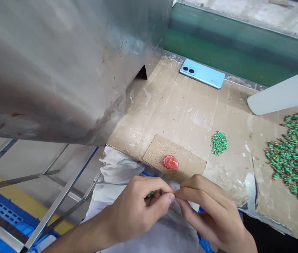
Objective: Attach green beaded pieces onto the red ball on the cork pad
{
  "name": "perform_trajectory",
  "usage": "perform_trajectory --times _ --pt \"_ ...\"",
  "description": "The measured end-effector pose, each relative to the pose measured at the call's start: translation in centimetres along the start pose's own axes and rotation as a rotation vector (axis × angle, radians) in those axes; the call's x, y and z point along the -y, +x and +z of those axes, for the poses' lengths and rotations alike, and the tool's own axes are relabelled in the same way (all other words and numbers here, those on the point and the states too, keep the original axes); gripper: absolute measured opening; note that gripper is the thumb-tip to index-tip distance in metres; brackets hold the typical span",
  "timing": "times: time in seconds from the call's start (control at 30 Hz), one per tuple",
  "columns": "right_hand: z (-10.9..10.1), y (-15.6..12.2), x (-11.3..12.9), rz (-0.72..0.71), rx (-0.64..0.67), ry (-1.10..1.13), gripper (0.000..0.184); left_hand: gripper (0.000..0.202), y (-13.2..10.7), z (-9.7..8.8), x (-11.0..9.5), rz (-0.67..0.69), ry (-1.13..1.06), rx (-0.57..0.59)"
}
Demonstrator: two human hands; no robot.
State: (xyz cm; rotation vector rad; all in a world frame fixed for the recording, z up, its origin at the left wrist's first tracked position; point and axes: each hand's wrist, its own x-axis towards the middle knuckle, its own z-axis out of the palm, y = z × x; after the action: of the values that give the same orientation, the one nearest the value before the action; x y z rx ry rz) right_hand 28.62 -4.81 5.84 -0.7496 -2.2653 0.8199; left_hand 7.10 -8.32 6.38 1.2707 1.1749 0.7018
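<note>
My left hand (145, 203) is closed in a pinch, thumb against forefinger, with small green pieces (151, 194) showing inside its curled fingers. Its fingertips meet those of my right hand (208, 207), which is pinched too. Whatever lies between the fingertips is too small to make out. Just beyond the hands, a glossy red oval thing (170, 162) rests on a small piece of cardboard (188, 165) sprinkled with tiny specks. Farther right is a little heap of green pieces (219, 143), and a much larger pile of green and dark pieces (293, 158) spreads toward the right edge.
Cardboard covers the worktop (180, 116). A light blue phone (204, 73) lies at its back, near a pale cylinder (283, 93). A large metal housing (67, 70) rises on the left, above a metal frame (59, 196) and blue crates (4, 211).
</note>
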Motion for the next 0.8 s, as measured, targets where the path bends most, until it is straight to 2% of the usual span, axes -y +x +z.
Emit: perform_trajectory --times 0.17,0.27,0.37,0.47,0.53,0.6,0.73,0.8 --pt "0.4 0.5 0.1 0.081 0.014 0.128 0.016 0.029 -0.3 -0.1 0.0 -0.043 -0.002 0.004" --pt "0.3 0.9 -0.1 0.138 -0.009 0.141 0.013 0.031 -0.5 -0.2 0.1 -0.074 -0.097 0.01" --pt "0.1 1.2 -0.8 0.238 -0.077 0.045 0.013 0.025 -0.6 -0.6 0.5 -0.156 -0.326 0.015" --pt "0.2 1.4 -1.5 0.307 -0.127 -0.098 0.014 0.02 -0.7 -1.1 1.2 -0.229 -0.717 0.06" --pt "0.3 1.5 -1.7 0.329 -0.118 -0.144 0.015 0.021 -0.7 -1.4 1.5 -0.232 -0.92 0.074" --pt "0.5 1.6 -1.8 0.342 -0.09 -0.159 0.014 0.022 -0.7 -1.7 1.7 -0.209 -1.0 0.062" --pt "0.7 1.8 -1.9 0.338 -0.05 -0.185 0.013 0.011 -0.9 -2.1 1.8 -0.199 -1.031 0.052" --pt "0.6 1.9 -1.9 0.336 -0.049 -0.209 0.013 0.012 -1.0 -2.3 1.9 -0.203 -1.039 0.049"
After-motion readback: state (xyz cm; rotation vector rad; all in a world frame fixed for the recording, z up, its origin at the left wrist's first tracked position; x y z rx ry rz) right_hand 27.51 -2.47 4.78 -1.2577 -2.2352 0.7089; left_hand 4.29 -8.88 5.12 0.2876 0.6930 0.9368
